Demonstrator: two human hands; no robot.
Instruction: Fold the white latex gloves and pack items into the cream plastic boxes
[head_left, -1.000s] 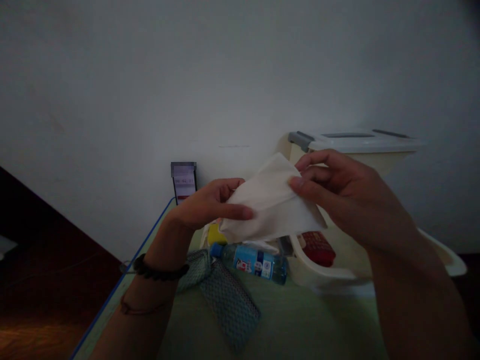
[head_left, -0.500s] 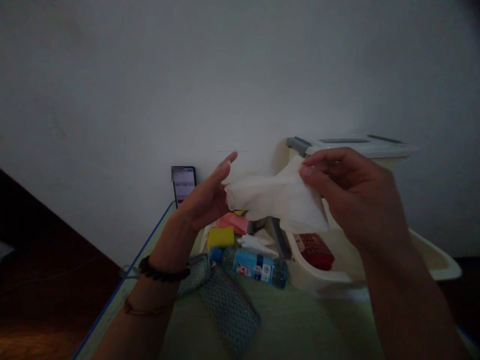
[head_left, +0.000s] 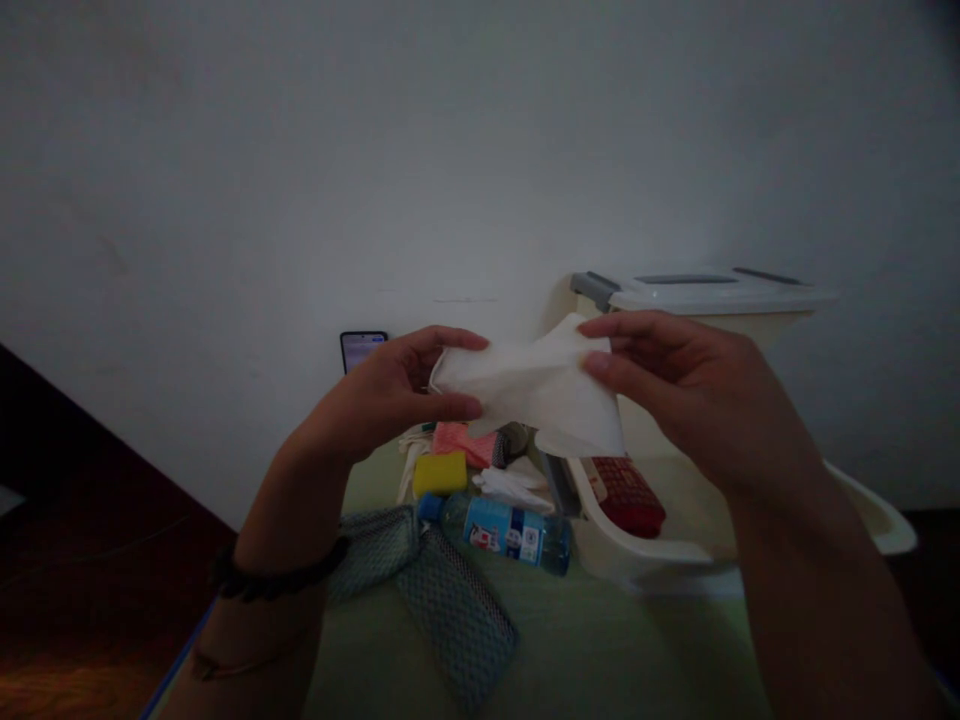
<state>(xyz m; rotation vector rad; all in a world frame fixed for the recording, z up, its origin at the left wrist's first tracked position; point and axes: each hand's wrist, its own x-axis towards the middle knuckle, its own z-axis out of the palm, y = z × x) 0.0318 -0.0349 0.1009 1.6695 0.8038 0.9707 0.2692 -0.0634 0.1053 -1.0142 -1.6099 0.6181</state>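
Observation:
A thin white glove (head_left: 525,385) is stretched between my hands above the table. My left hand (head_left: 397,385) grips its cuff end, with the thumb below and the index finger along the top edge; the other fingers are partly hidden. At the opposite end, my right hand (head_left: 660,375) pinches the glove between thumb and fingertips. Below them lie a crumpled white item (head_left: 517,487), a yellow sponge (head_left: 440,474), a pink cloth (head_left: 466,443) and a bottle with a blue label (head_left: 499,530).
Blue-grey mesh cloths (head_left: 457,610) lie at the table's front. A cream bin (head_left: 637,560) on the right holds a red patterned packet (head_left: 628,497); its white lid (head_left: 720,295) stands behind. A phone (head_left: 363,350) leans on the wall (head_left: 465,150).
My left hand has closed from an open pose onto the glove's cuff. The glove and my right hand have shifted slightly left.

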